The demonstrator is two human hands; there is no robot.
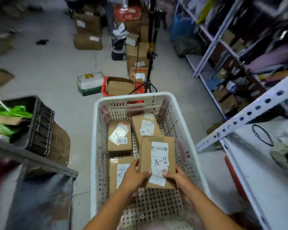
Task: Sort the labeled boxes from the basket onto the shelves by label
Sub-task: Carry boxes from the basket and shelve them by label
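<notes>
Head view shows four cardboard boxes inside one white perforated basket (96, 146). Two hands hold the A-2 box (158, 161) raised above the basket floor: the left hand (135, 176) grips its left edge with the thumb on the face, and the right hand (178, 178) grips its lower right corner. Its long axis runs away from the person, label facing up, text upright to the viewer. Beyond the hands lie two boxes marked A-1, the left A-1 box (120, 136) and the right A-1 box (145, 127), side by side. Under the left hand lies a fourth box (118, 171), its sorting mark hidden. Metal shelves (249, 112) stand right of the right hand.
</notes>
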